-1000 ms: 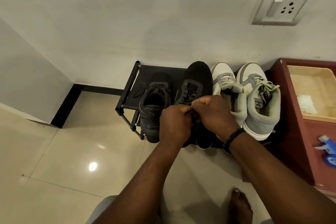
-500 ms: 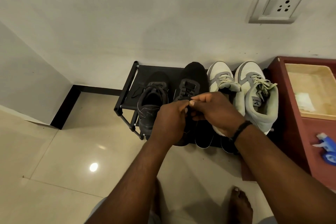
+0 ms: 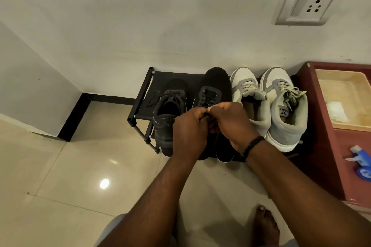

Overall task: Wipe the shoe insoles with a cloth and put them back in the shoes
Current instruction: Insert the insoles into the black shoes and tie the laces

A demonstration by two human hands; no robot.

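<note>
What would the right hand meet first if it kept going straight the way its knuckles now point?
The right hand points left, and its fingers already meet the left hand above the black shoe. So the left hand comes first, though depth is hard to judge from one view.

A shoe rack (image 3: pixel 149 86) stands on the floor (image 3: pixel 60 176) against the wall (image 3: pixel 160 26). Four shoes sit on it in a row: a left shoe (image 3: pixel 168 110), a second shoe (image 3: pixel 215 84) just right of it, then a third shoe (image 3: pixel 247 90) and a fourth shoe (image 3: pixel 287 110). Both hands, the left hand (image 3: pixel 188 132) and the right hand (image 3: pixel 230 122), meet over the second shoe. A cabinet (image 3: pixel 321 136) stands right of the rack, with a tray (image 3: pixel 345 126) on it and a socket (image 3: pixel 307 6) on the wall above.
</note>
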